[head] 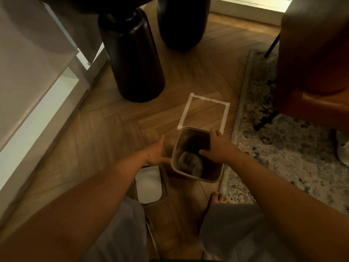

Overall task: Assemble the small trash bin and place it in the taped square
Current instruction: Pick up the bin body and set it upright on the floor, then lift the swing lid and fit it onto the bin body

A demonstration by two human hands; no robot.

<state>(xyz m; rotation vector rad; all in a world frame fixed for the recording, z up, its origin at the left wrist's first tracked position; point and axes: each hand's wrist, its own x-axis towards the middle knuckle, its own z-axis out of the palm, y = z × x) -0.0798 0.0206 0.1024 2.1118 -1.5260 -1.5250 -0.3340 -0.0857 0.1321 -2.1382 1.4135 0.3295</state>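
Small tan plastic bin body (pixel 196 154), right hand (pixel 217 146) pinching its rim; left hand (pixel 156 152) open, seemingly steadying it short of the white taped square (pixel 204 112).

A herringbone wood floor (pixel 117 133) is seen throughout, dimly lit. Two dark rounded furniture legs (pixel 132 59) are set at the far centre. White cabinetry (pixel 28 76) is ranged along the left — a mottled rug (pixel 279 144) and brown leather chair (pixel 317 53) on the right.

One open bin body (pixel 196 159); one lid (pixel 151 186); one taped square (pixel 204 112); two hands, left (pixel 157 152) and right (pixel 217 146); two dark cylindrical bases (pixel 132 59); one rug (pixel 283 148).
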